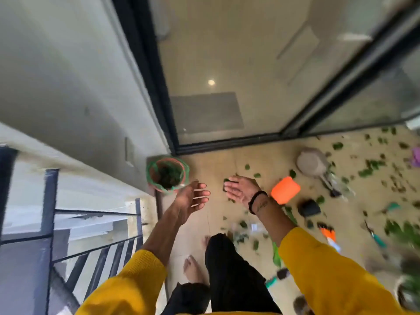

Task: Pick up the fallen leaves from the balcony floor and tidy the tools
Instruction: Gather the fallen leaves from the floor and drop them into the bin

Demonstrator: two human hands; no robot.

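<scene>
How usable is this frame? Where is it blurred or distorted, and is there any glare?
Head view: motion blur smears the right side, so the leaves and small tools on the floor are hard to identify; both hands, left hand and right hand, stay fairly sharp; wide-angle bending curves the door frame and railing; the glass shows a small bright reflection; light is soft, without hard shadows.

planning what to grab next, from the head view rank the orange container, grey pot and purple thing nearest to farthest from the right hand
1. orange container, just right of the right hand
2. grey pot, farther right, toward the glass door
3. purple thing, at the far right edge
</scene>
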